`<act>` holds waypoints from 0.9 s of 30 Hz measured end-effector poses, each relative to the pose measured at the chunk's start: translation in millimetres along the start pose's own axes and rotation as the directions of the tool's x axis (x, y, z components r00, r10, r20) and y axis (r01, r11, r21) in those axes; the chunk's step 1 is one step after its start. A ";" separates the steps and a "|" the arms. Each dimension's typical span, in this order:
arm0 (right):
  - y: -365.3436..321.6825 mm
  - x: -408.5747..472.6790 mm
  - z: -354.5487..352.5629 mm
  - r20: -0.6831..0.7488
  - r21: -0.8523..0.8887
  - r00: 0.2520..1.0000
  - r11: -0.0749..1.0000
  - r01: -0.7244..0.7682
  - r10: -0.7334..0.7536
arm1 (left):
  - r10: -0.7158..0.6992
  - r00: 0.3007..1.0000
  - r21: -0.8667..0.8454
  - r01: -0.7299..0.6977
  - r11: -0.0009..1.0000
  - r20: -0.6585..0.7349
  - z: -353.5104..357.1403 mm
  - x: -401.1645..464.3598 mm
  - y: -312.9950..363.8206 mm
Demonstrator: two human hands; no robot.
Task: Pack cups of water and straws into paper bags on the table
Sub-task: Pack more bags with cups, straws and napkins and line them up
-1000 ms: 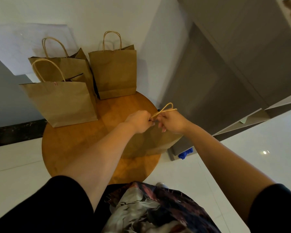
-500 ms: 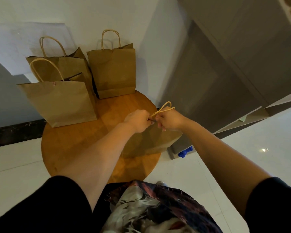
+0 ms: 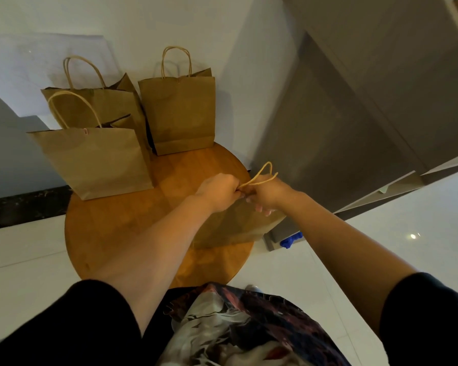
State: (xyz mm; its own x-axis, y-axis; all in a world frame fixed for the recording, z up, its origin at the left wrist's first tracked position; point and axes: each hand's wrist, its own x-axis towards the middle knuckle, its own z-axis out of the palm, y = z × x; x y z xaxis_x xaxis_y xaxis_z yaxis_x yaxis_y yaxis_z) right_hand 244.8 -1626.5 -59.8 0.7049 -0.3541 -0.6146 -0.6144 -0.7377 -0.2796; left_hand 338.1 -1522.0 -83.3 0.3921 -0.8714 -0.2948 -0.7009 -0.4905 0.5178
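A brown paper bag [image 3: 238, 225] stands at the right edge of the round wooden table [image 3: 122, 233]. My left hand [image 3: 218, 191] and my right hand [image 3: 267, 192] meet at its top, fingers curled round the top edge and the twisted paper handles [image 3: 261, 175], which stick up between them. Three more brown paper bags stand upright further back: one at the front left [image 3: 95, 159], one behind it [image 3: 101, 101], one at the back middle [image 3: 179, 112]. No cups or straws are in sight; the bags' insides are hidden.
A white wall runs behind the table. A grey cabinet [image 3: 354, 114] stands close on the right, with a blue object [image 3: 291, 240] on the floor at its foot. White glossy floor tiles surround the table. Patterned cloth [image 3: 238, 328] hangs below my arms.
Both hands stay at the top of the near bag with only a slight shift to the left. The handles still stick up between them.
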 end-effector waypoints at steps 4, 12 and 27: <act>-4.9 1.0 1.6 -0.128 -0.224 0.992 0.973 -0.051 0.023 | 0.020 0.998 0.158 -0.029 0.987 0.063 -8.1 -0.8 -7.9; -34.7 26.4 -28.6 -0.163 -0.448 0.978 0.893 0.042 -0.128 | -0.112 0.990 0.158 0.125 0.980 -0.090 -39.6 1.7 -37.6; -85.7 168.4 -105.3 -0.182 -0.530 0.895 0.807 0.261 -0.408 | -0.425 0.866 -0.121 0.407 0.905 -0.265 -100.9 78.8 -101.5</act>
State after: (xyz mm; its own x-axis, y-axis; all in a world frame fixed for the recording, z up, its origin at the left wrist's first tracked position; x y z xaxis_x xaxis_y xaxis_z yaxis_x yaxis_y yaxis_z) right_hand 453.5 -1683.5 -61.7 0.9458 -0.1201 -0.3016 -0.1243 -0.9922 0.0052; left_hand 500.3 -1541.3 -78.1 0.7951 -0.5467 -0.2625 -0.4027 -0.7995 0.4457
